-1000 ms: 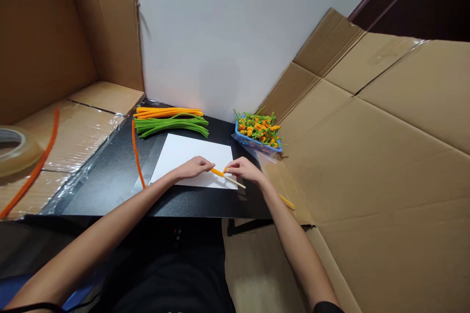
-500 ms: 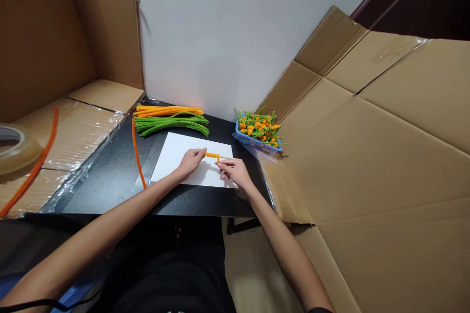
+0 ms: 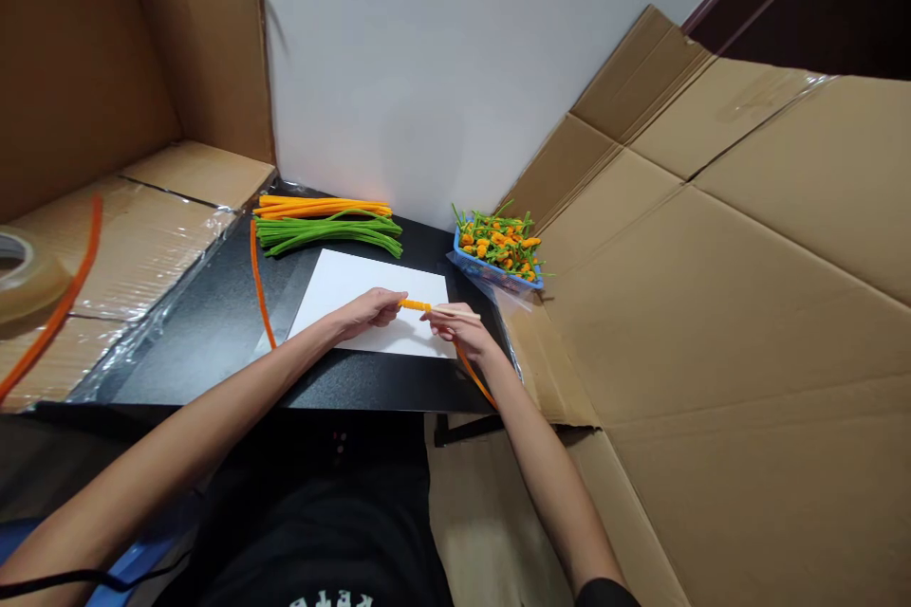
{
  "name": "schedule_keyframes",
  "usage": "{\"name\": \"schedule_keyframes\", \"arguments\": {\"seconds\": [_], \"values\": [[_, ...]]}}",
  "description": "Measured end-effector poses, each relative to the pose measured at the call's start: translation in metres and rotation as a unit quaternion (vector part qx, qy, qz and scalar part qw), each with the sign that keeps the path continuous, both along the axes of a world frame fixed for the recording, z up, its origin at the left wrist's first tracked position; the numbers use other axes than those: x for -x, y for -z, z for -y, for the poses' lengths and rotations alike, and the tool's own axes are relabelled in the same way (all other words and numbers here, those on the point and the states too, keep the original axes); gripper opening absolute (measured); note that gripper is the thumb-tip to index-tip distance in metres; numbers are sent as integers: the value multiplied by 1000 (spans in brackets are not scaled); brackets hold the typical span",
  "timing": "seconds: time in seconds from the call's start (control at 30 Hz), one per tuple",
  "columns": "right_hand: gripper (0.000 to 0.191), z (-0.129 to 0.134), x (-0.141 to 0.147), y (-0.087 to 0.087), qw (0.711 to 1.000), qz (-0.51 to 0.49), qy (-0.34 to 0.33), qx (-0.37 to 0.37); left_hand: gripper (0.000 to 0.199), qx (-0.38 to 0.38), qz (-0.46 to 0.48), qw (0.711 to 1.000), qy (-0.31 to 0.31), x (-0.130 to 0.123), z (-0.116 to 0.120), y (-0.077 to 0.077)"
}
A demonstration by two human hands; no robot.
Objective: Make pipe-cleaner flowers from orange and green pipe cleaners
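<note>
Above the white paper sheet (image 3: 348, 277), my left hand (image 3: 368, 310) and my right hand (image 3: 459, 328) nearly meet. Between them runs a short stretch of fuzzy orange-yellow pipe cleaner (image 3: 416, 305), pinched at one end by my left fingertips. My right fingers hold a thin wooden stick (image 3: 461, 312) level, and the pipe cleaner lies against its tip. A longer orange strand (image 3: 474, 375) trails down past my right wrist. It seems to be the same pipe cleaner, though my fingers hide the join.
On the black table (image 3: 199, 360), orange (image 3: 320, 207) and green (image 3: 327, 235) pipe cleaner bundles lie behind the paper. A blue basket (image 3: 491, 267) holds green-and-orange pipe cleaner pieces. A loose orange pipe cleaner (image 3: 260, 285) lies left of the paper. Cardboard sheets and a tape roll (image 3: 21, 280) surround the table.
The stick has swung from pointing down-right to lying level, and my hands have drawn closer together. A long orange strand now trails below my right wrist.
</note>
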State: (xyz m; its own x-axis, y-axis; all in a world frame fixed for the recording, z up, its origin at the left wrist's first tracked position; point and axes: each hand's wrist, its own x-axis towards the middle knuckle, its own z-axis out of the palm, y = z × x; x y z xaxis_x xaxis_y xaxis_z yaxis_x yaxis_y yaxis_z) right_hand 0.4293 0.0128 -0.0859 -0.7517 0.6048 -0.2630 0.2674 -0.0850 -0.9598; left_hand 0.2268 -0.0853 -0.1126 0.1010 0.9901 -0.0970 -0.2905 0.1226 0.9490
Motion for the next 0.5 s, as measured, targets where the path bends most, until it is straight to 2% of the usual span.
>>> {"name": "schedule_keyframes", "arguments": {"seconds": [0.1, 0.17, 0.27, 0.37, 0.43, 0.5], "values": [[38, -9, -9, -13, 992, 89, -93, 7, 53, -47, -141, 987, 59, 0, 4, -3], [36, -14, -12, -23, 988, 118, -99, -21, 52, -88, -255, 961, 55, -3, 5, -2], [35, -15, -9, -34, 988, 118, -72, -63, 46, -133, -400, 906, -37, -9, 5, 4], [35, -9, -2, -37, 993, 70, -35, -92, 44, -125, -481, 852, -164, -12, 4, 7], [35, -1, 3, -32, 995, 24, 13, -99, 44, -109, -484, 837, -230, -11, 4, 7], [39, 8, 8, -22, 994, -15, 60, -90, 45, -108, -453, 841, -276, -9, 4, 7]]}}
